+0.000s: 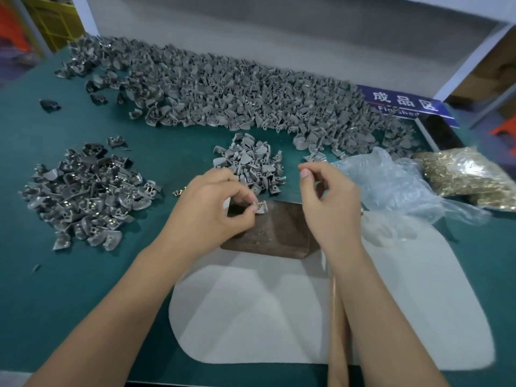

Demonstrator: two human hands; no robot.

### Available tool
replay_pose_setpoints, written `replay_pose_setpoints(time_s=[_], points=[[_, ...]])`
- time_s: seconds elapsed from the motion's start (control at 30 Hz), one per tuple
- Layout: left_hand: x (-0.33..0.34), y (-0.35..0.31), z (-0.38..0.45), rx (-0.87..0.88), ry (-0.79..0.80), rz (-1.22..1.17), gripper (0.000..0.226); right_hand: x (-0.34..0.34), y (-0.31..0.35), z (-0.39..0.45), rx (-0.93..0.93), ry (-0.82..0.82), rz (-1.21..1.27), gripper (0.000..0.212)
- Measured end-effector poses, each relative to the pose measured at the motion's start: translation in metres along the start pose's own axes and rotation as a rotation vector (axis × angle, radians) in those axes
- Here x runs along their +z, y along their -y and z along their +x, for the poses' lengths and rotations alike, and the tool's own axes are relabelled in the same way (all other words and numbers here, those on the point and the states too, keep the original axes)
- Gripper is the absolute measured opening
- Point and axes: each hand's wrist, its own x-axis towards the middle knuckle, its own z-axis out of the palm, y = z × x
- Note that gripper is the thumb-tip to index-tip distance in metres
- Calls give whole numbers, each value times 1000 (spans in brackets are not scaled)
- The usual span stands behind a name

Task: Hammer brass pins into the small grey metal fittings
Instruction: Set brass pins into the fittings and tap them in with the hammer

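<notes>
A single grey fitting point(260, 207) is pinched between thumb and fingertips of the left hand point(210, 210), held at the far edge of the dark block point(268, 233) that serves as the striking surface. Brass is seen at the fitting, apparently a pin already seated in its hole; the view is too small for certainty. The right hand point(329, 202) is raised just beside it, fingers loosely curled, thumb and forefinger brought together; whether a pin is held there cannot be told.

Handling, judged: the fitting is small, rigid and light, with a curved shell that would roll if laid on its back. It is best taken by the flat sides, the pin hole kept upward and clear of fingertips. The pins are thin and smooth, easily dropped, likely to bend under an oblique blow.

Counts: one fitting in hand. Three heaps of fittings are noted: a large bulk heap point(237, 90) along the back, a small heap point(251, 163) just beyond the hands, and a heap at left point(86, 191) showing brass, taken as finished. Individual pieces are too many to count. One bag of brass pins point(469, 174), a few loose pins point(178, 192), one wooden handle point(336, 331) under the right forearm, presumably the hammer's.
</notes>
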Motion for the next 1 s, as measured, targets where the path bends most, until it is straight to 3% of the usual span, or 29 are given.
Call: replay_pose_setpoints(time_s=[0.17,0.27,0.33,0.4,0.47,0.63,0.7,0.87,1.0], points=[[-5,-4,2,29,4,107,4,-35,6,-27,180,19,-486,30],[-6,-6,1,20,24,126,3,-50,12,-60,322,223,-763,43],[-8,-6,2,0,46,133,2,-52,12,-75,360,369,-849,42],[-10,-7,4,-1,68,154,1,-56,7,-75,364,380,-819,34],[-9,-10,9,21,74,210,1,-61,-3,-67,393,330,-617,25],[-4,-17,23,39,104,317,11,-73,18,-50,654,136,324,18],[-4,-18,27,42,133,322,11,-72,34,-44,677,163,607,19],[-4,-17,18,93,115,325,11,-73,57,-49,686,448,893,33],[-1,-19,8,105,127,248,8,-72,58,-74,732,496,985,31]])
